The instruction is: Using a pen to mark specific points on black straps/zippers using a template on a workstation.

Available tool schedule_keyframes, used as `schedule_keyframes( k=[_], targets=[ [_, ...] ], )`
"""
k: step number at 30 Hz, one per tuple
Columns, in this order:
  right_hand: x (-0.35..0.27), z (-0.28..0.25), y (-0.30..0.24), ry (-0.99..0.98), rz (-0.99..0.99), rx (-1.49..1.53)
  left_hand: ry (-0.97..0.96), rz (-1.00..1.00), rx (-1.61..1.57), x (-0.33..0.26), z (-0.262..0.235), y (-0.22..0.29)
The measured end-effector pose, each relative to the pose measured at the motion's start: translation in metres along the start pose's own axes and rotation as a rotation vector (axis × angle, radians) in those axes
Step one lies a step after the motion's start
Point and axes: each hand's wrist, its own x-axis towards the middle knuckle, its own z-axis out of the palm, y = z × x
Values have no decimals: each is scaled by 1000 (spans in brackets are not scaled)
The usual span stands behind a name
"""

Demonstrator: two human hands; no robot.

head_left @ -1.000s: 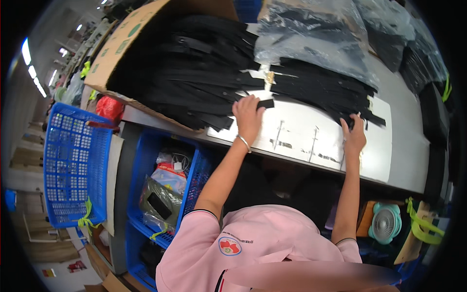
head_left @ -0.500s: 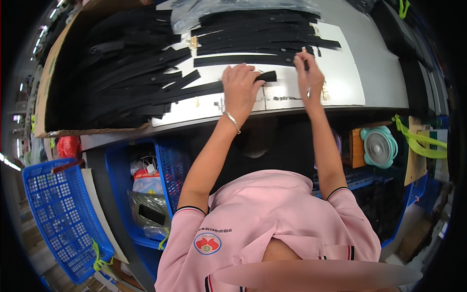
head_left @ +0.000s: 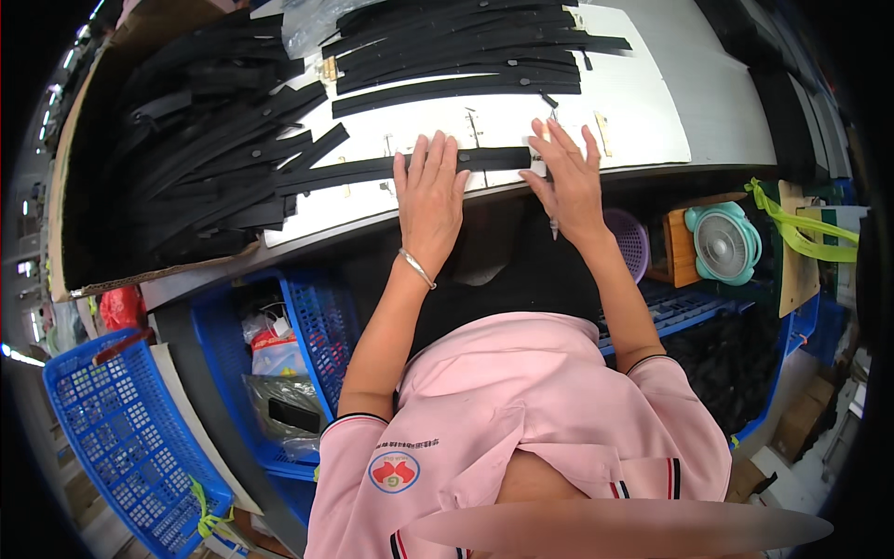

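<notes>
A long black fabric strip lies flat across the near part of a white board. A small round dark spot shows on the strip. My left hand rests on it with fingers stretched out and side by side, hiding part of it. At the strip's right end is my right hand, fingers apart, its thumb by the end and nothing visibly held. A small dark piece lies just beyond the right fingertips. Farther back, several similar black strips lie side by side.
A cardboard box heaped with black strips stands at left, some reaching onto the board. Clear plastic lies at the back. Below the table edge are blue baskets, a purple basket and a teal fan.
My right hand has come nearer, from the row of strips to the near strip's right end, and its fingers have spread. My left hand has flattened on the strip. The view has shifted slightly.
</notes>
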Motion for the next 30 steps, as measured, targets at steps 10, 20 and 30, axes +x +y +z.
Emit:
schedule_keyframes(
  k=[10,20,30],
  targets=[
    [-21,6,-1,-29,-1,-50,22,5,-84,-1,2,15],
    [-36,-17,78,45,109,-123,-70,-103,55,-32,-27,-23],
    [-6,-30,44,77,253,-36,25,-195,84,-45,-42,-55]
  ],
)
